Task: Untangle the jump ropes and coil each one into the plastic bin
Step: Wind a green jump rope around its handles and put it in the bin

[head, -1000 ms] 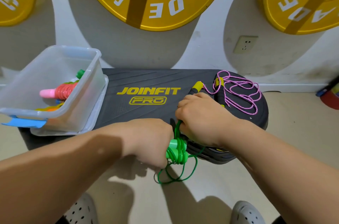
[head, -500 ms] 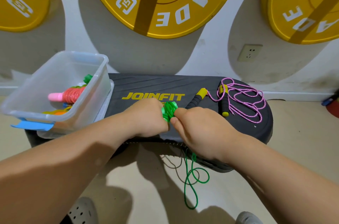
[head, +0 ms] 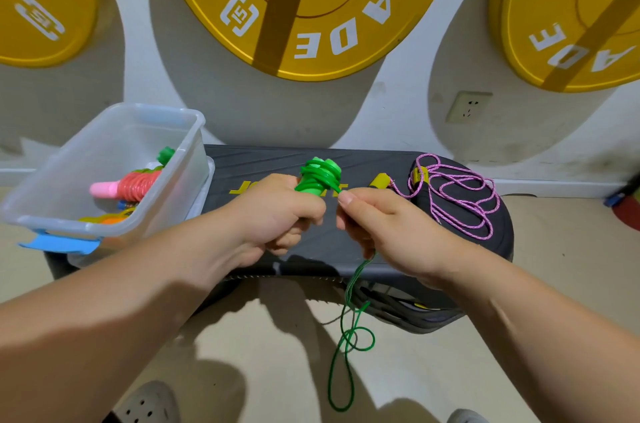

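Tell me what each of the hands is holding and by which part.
The left hand grips the green jump rope by its handles, below the wound cord; the right hand pinches its loose cord beside them.

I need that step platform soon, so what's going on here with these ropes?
A person is winding a green plastic jump rope into a bundle. The left hand grips its handles, with cord wrapped around them. The right hand pinches the cord beside them, and a loose tail hangs toward the floor. A pink braided jump rope lies uncoiled on the black step platform. The clear plastic bin holds other coiled ropes.
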